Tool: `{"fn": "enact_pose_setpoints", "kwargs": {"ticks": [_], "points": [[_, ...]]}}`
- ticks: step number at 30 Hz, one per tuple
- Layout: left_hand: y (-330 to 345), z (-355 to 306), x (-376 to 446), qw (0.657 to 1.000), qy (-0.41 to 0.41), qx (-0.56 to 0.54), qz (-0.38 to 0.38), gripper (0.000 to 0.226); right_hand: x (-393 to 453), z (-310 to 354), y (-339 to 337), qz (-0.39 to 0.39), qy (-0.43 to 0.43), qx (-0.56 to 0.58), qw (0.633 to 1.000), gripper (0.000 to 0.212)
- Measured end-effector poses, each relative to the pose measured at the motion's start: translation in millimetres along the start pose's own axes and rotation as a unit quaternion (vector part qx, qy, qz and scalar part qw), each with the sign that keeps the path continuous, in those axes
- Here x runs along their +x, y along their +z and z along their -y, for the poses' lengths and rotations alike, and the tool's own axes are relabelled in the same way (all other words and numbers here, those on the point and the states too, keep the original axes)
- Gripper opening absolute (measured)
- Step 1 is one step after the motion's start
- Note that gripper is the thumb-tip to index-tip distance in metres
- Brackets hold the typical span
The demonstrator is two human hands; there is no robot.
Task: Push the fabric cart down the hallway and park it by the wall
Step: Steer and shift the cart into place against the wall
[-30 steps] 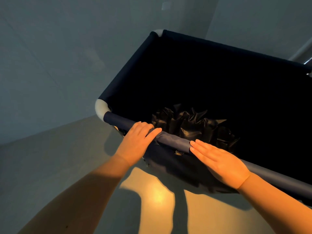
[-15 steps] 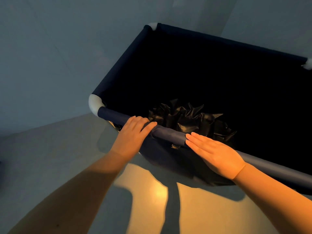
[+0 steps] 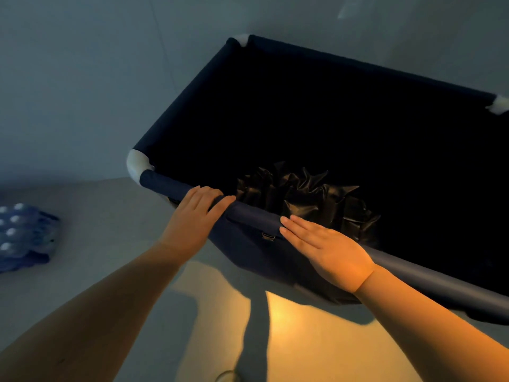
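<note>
Cart [image 3: 316, 128]: a dark navy fabric bin on a tube frame, filling the centre and right of the frame. White connectors [image 3: 137, 164] join the tubes at three visible corners: one at centre left, one at top centre, one at the right edge. The interior is almost black; its floor cannot be made out. A crumpled black plastic bag [image 3: 305, 197] lies inside against the near side, just behind the near rail [image 3: 256, 215].

Left hand [image 3: 192, 219]: fingers curled over the near rail, thumb lying along the rail, clasping it close to the centre-left connector. Right hand [image 3: 327, 250]: flat, fingers straight and together, palm pressed against the rail and the fabric below it; not wrapped around the tube. A small metal buckle [image 3: 268, 236] shows on the fabric between the two hands.

Floor [image 3: 104, 244]: smooth and pale grey, across the lower half of the frame. A patch of warm yellow light [image 3: 297, 337] falls at lower centre, crossed by dark shadows.

Wall [image 3: 82, 78]: plain grey, filling the upper left and top. The cart's far and left sides stand near it; contact cannot be determined.

A blue bundle with white dots [image 3: 22, 235] rests on the floor at the left edge, well apart from the cart.
</note>
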State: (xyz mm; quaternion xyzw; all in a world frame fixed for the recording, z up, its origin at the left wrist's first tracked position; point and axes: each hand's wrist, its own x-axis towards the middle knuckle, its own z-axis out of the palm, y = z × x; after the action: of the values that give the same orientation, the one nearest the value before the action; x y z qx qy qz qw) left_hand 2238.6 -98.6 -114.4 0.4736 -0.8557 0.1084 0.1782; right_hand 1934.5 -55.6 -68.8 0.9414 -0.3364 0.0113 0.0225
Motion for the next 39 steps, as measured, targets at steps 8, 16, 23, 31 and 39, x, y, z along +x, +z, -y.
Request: {"fn": "enact_pose_setpoints", "kwargs": {"ticks": [8,16,23,31,39], "points": [[-38.3,43.2,-70.0,0.997,-0.067,0.034,0.012,0.049,58.0,54.5,1.0,-0.012,-0.059,0.003,0.998,0.077],[-82.1,57.3,-140.9,0.986,-0.14,0.076,0.039,0.045,93.1,108.9,3.3,-0.035,-0.127,-0.007,0.991,0.079],[-109.5,27.6,-201.0,0.972,-0.203,0.101,0.066,0.049,82.1,142.9,8.5,-0.059,-0.184,0.011,0.981,0.077],[-130.4,-8.6,-246.5,0.978,-0.173,0.095,0.066,0.04,53.5,159.7,7.8,-0.106,-0.228,0.011,0.968,0.054],[-149.4,10.6,-243.9,0.968,0.105,0.086,0.213,0.088,27.2,145.8,13.6,-0.085,-0.237,-0.059,0.966,0.051]]}}
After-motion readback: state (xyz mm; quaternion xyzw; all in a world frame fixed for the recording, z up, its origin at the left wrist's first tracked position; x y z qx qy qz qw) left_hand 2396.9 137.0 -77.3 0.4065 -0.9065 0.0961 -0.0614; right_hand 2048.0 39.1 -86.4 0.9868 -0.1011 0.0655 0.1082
